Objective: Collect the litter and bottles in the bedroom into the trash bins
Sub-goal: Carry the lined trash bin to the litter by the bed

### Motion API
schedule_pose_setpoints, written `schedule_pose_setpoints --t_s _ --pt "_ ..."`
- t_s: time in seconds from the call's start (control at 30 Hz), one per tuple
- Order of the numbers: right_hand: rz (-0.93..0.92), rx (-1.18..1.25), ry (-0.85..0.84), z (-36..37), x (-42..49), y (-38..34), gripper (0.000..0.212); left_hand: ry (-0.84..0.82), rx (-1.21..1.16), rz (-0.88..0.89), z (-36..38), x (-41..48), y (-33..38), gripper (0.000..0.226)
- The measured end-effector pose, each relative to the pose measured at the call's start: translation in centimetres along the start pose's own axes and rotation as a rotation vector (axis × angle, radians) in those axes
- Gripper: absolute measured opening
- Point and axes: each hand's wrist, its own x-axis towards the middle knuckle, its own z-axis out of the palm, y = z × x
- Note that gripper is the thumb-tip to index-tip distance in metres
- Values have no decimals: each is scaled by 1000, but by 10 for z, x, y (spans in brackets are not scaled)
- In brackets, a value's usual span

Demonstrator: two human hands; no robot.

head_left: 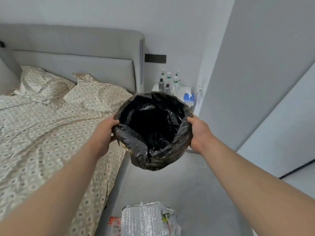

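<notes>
Beside the bed [51,133], in the narrow strip of grey floor [196,193] between mattress and wall, you are standing and looking down. The bed fills your left side: a patterned beige sheet, rumpled, with two matching pillows [95,96] lying against a padded grey headboard [73,62]. Ahead, in the corner where the headboard ends, a small white nightstand [156,86] carries a cluster of bottles [168,82], some clear with green labels, two darker with black caps; just right of them lies something blue and white that you cannot identify from here. Pale grey walls close the right side.

At your feet, near the bottom edge of the view, litter [144,220] sits on the floor: a silvery, bubble-textured pack with crumpled white paper against its right side and a red-and-white wrapper at its left.

You hold the trash bin [153,130] up in front of you, off the floor, its mouth tipped toward you so the black liner bag shows inside; nothing is visible in it. Your left hand [105,132] is clamped on the bin's left rim, thumb over the liner's edge. Your right hand [197,132] grips the right rim the same way. The bin hangs between both hands, below the bottles and well apart from the litter.
</notes>
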Motion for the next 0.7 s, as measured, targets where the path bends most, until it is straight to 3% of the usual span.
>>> schedule_pose_setpoints --t_s 0.17,0.4,0.7 --pt "-41 37 192 -34 11 40 34 -175 25 -41 18 36 -47 38" --pt "-37 45 326 -119 26 111 34 -337 68 -138 69 65 -155 43" --pt "32 -8 441 -265 61 233 33 -391 79 -220 149 53 -320 42"
